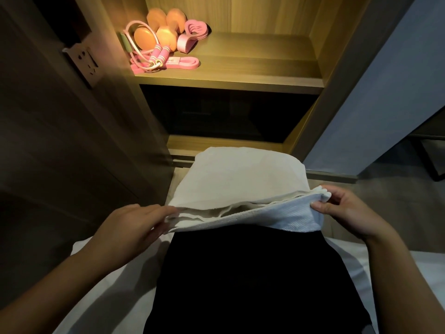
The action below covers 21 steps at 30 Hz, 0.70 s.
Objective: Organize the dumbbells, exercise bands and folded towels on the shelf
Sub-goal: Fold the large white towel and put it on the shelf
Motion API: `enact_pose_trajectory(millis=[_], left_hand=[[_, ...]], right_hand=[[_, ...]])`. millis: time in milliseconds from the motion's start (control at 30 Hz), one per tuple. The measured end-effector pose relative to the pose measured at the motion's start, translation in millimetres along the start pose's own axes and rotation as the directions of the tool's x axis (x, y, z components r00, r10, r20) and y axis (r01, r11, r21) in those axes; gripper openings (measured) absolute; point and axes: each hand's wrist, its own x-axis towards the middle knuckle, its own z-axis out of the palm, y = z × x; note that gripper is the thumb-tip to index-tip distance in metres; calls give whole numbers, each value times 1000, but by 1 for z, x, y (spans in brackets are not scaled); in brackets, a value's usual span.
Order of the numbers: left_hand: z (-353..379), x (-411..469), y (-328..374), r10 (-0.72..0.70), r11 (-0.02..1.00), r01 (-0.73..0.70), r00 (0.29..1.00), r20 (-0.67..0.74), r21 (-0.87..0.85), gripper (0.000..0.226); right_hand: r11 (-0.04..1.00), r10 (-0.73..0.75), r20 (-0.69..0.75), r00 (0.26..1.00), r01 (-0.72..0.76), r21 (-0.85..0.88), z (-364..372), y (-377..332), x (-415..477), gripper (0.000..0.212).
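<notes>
Status, head view: dumbbells [157, 23] and bands [191, 34] already lie on the lit shelf [252, 71], grouped at its rear left corner. A skipping rope [154, 55] and a flat band [184, 62] lie just in front of them, close to the front lip. The towels [240, 179] are not yet placed. They form one folded stack held low in front of the shelf unit, over the person's lap.

The left hand [134, 227] grips the stack's near left corner, with the fingers laid over the layers and the thumb apparently beneath. The right hand [346, 213] pinches the near right corner, with the thumb on the top fold and the fingers curled behind.

Remaining work, as judged: lift the stack and set it on the shelf.

Clearance: the centre and right of the shelf board are bare, and this area looks wide enough for the stack. The right side panel [337, 68] limits travel on that side. The pink items near the front lip limit it on the left. The dark compartment [228, 112] lies below the shelf and directly ahead of the stack, so the stack must rise above the shelf's front edge before moving in.
</notes>
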Motion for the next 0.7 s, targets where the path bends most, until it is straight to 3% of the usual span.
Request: enact_pose_trajectory(millis=[167,233,300,467,500,533,633,700], left_hand=[[3,11,7,-133,987,132,991,1,86,7],[4,16,11,-164,980,166,986,-30,110,10],[1,18,11,-143,987,147,987,-73,61,11],[1,12,1,-246,958,221,962,-123,-182,23],[1,12,0,-254,947,216,956,-144,-236,24],[1,12,-1,-258,932,201,952,-164,-301,25],[-1,14,-6,-329,842,226,935,-132,-490,16],[2,11,-9,-290,894,227,950,-113,-386,10]], right_hand=[[1000,-13,3,1000,13,-22,3,-3,-2,92],[1000,-6,-4,1000,6,-19,1,-2,-1,89],[1000,-6,-20,1000,6,0,-3,2,-2,77],[997,-29,19,999,28,70,-3,8,-3,18],[996,-48,2,999,48,82,-2,8,-5,15],[994,-64,-9,998,65,87,-2,8,-6,18],[992,-106,-37,994,108,59,-2,8,-7,53],[992,-117,-13,993,118,46,0,7,-6,56]])
